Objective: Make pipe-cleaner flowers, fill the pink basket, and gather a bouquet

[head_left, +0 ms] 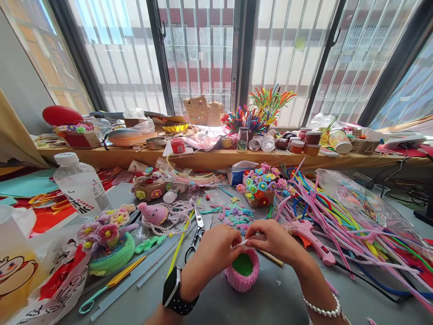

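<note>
My left hand (219,243) and my right hand (267,237) meet in front of me, fingertips pinched on a short white strip (243,243). It is fluffy-looking, perhaps pipe cleaner; the fingers hide part of it. Just below them, a small pink ribbed pot (241,280) with a green inside (242,264) stands upright on the grey table. Behind the hands lies a heap of teal and purple pipe cleaner pieces (237,214). To the right rests a pink glue gun (314,241), its cord running right. Scissors (195,232) with black handles lie left of my left hand.
Pipe cleaners (324,216) in many colours spread over the right side. Clear glue sticks (135,275), a green round flower piece (113,255) and a water bottle (81,187) are on the left. Flower baskets (262,196) stand behind; jars (311,144) line the ledge.
</note>
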### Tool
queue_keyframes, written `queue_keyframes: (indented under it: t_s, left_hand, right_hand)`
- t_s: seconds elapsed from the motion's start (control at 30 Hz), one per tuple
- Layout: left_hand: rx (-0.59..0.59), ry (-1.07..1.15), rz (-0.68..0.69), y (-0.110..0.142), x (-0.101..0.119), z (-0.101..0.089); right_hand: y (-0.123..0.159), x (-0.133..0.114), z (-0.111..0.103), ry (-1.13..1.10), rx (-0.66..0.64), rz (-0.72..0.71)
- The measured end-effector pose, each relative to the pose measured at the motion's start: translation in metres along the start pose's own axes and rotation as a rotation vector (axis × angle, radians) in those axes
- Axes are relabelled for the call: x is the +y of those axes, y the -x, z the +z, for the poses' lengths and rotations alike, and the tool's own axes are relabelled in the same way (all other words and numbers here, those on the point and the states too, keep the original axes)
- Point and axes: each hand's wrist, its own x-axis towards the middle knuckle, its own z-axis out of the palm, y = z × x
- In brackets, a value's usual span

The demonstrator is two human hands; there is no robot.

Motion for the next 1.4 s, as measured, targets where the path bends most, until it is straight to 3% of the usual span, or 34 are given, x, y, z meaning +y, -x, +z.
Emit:
queue_keyframes:
  t_s: [0.17, 0.33, 0.77, 0.87, 0.97, 1.03, 1.23, 1.4]
  left_hand:
    - [-0.030, -0.021, -0.110, 0.001, 0.005, 0.001]
    - [-0.075, -0.014, -0.111, 0.003, 0.011, -0.004]
    - [-0.001, -0.179, -0.171, 0.004, 0.025, 0.007]
    - [-0.011, -0.138, -0.185, 0.004, 0.019, 0.008]
    - [-0.145, -0.065, -0.189, 0.003, 0.007, 0.010]
    - [-0.169, -0.016, -0.206, 0.001, -0.001, 0.011]
    - [-0.099, 0.046, -0.320, -0.001, -0.008, 0.014]
    - [-0.078, 0.017, -0.373, -0.004, -0.011, 0.013]
  right_hand:
    - [0.004, -0.003, -0.003, 0.019, -0.075, 0.033]
    - [0.006, -0.006, -0.002, 0.033, -0.131, 0.078]
    - [-0.001, -0.017, 0.010, 0.221, -0.052, 0.193]
    - [-0.001, -0.022, 0.010, 0.271, -0.050, 0.219]
    - [-0.003, -0.024, 0.014, 0.332, -0.028, 0.219]
    - [-0.005, -0.023, 0.018, 0.368, -0.017, 0.208]
    - [-0.010, -0.018, 0.026, 0.442, 0.025, 0.211]
    - [-0.008, -0.019, 0.025, 0.335, 0.033, 0.209]
